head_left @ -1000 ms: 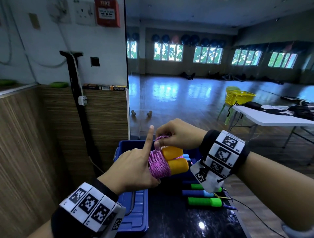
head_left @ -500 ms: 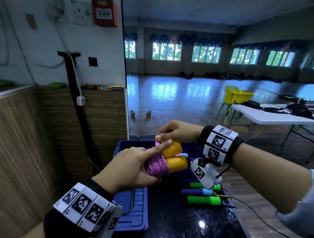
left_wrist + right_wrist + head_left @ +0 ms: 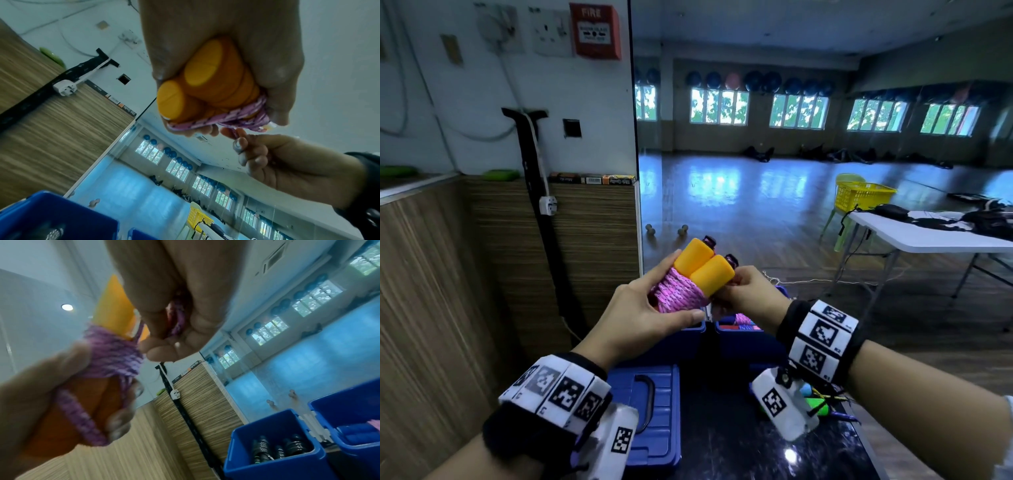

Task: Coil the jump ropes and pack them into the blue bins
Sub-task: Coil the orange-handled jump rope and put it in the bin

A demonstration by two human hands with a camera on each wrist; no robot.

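With the left hand wrapped round the pink jump rope and its 2 orange handles above the blue bins, the right hand pinches the loose end, which could slip and unravel; only the right wrist view shows black handles already inside 1 bin

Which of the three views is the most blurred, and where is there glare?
Right wrist view: most blurred, the left hand and the pink rope smeared. Left wrist view: sharper on the orange handles. Head view: a bright spot of glare on the dark tabletop.
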